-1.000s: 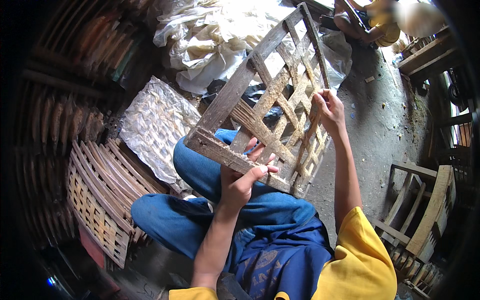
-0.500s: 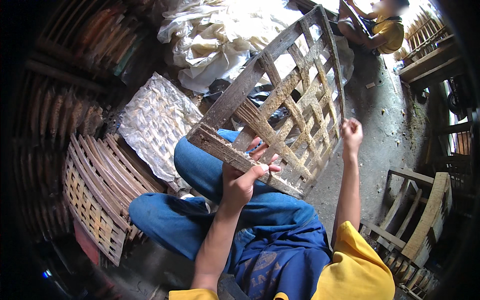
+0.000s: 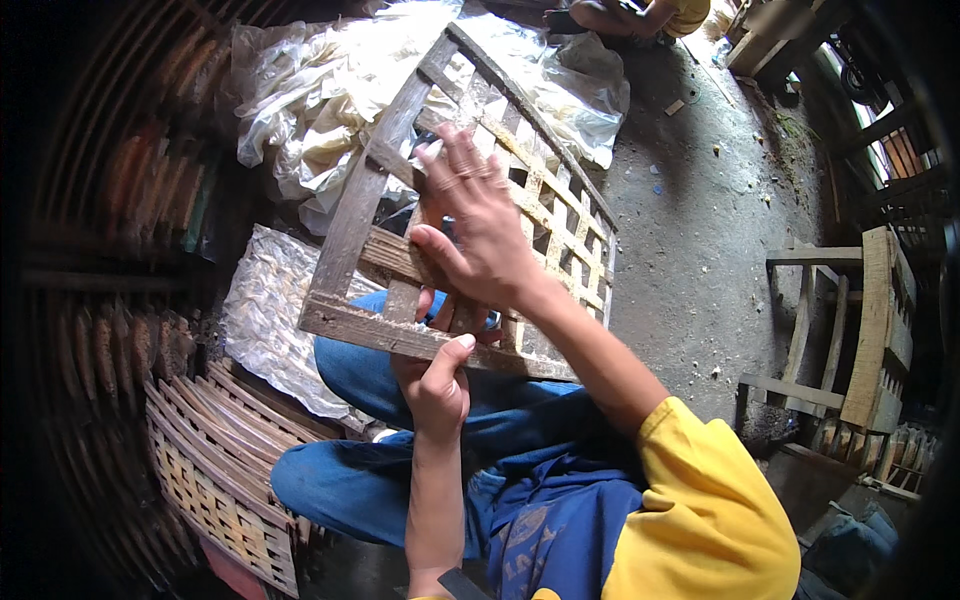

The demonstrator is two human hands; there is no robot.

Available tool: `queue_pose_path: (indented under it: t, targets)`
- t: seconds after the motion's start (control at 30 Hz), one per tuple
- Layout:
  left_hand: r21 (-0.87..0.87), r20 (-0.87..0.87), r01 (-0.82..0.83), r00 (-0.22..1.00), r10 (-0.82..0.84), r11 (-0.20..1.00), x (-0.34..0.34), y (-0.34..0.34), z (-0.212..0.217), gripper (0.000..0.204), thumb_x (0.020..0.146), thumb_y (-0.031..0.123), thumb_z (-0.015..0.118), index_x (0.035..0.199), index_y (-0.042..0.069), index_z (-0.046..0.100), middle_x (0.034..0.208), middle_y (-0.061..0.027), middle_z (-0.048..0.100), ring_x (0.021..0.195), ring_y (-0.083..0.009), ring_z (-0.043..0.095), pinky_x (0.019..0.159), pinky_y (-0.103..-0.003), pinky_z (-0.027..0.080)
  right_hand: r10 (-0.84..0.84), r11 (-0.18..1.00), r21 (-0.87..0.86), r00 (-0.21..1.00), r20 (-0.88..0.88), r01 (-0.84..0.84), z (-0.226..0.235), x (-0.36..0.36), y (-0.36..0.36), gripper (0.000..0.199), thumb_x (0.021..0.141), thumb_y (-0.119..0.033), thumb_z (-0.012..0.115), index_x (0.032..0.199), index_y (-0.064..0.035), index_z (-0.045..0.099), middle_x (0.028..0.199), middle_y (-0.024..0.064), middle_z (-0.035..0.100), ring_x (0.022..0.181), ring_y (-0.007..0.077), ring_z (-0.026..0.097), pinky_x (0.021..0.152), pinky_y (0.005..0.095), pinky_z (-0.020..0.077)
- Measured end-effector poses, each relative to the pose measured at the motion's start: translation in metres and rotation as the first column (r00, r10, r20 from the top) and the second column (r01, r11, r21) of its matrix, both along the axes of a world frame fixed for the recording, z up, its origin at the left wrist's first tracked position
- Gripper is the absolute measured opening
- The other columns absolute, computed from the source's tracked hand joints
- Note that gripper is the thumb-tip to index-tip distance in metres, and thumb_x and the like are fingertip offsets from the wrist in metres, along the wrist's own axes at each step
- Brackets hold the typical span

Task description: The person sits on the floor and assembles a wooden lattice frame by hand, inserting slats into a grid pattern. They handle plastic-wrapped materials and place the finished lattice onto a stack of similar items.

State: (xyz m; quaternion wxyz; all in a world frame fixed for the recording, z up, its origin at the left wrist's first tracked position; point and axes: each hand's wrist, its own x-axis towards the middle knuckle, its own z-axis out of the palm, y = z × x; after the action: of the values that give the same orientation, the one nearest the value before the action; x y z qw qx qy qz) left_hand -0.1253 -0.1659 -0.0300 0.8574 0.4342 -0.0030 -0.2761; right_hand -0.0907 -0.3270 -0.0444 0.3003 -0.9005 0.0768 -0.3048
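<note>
A wooden lattice panel, made of crossed slats in a rectangular frame, is tilted up above my lap. My left hand grips its lower rail, thumb on the near face and fingers behind the slats. My right hand is over the left part of the lattice, palm toward the slats and fingers stretched out, slightly blurred. It seems to touch the slats and hides some of them. Pale crumbs and dust lie along the lower rail.
At my left stand stacked woven panels beside a plastic-wrapped sheet. Crumpled whitish plastic lies beyond. A wooden stand is at the right on the concrete floor. Another person sits at the far edge.
My right hand has come from beside the panel's right edge onto the lattice, its curled fingers now stretched out. The panel appears further left in view, still in my left hand.
</note>
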Motion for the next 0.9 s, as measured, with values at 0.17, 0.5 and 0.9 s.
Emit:
queue_pose_path:
  t: [0.17,0.5,0.9]
  targets:
    - [0.049,0.019,-0.016,1.0,0.016,0.999,0.0,0.008,-0.002,0.064,0.081,-0.012,0.052,0.141,-0.004,0.033,0.121,-0.031,0.059,0.103,-0.0342,0.068,0.082,-0.047,0.063,0.039,0.966,0.258,0.995,-0.096,-0.013,-0.094,-0.035,-0.036,0.071,0.099,-0.055,0.046,0.154,-0.011,0.036,0.162,0.02,0.024,0.152,0.0356,0.017,0.122,0.0498,0.01]
    - [0.094,0.037,0.031,0.999,-0.035,0.995,-0.003,0.011,-0.002,0.07,0.08,-0.004,0.051,0.146,0.0,0.03,0.125,-0.0318,0.058,0.107,-0.0385,0.067,0.085,-0.052,0.06,-0.421,0.455,0.208,0.415,-0.806,0.866,-0.273,-0.308,-0.099,0.066,0.101,-0.05,0.043,0.142,0.001,0.05,0.143,0.0253,0.051,0.137,0.037,0.045,0.116,0.043,0.0332]
    - [0.074,0.025,0.056,0.998,-0.058,0.996,-0.001,-0.005,0.001,0.06,0.079,-0.013,0.048,0.139,-0.003,0.041,0.129,-0.0299,0.056,0.106,-0.0344,0.067,0.083,-0.045,0.062,0.231,0.967,-0.145,0.962,0.145,-0.21,0.032,0.013,-0.013,0.065,0.097,-0.043,0.057,0.149,-0.008,0.043,0.159,0.0207,0.032,0.149,0.0359,0.027,0.121,0.0479,0.0207]
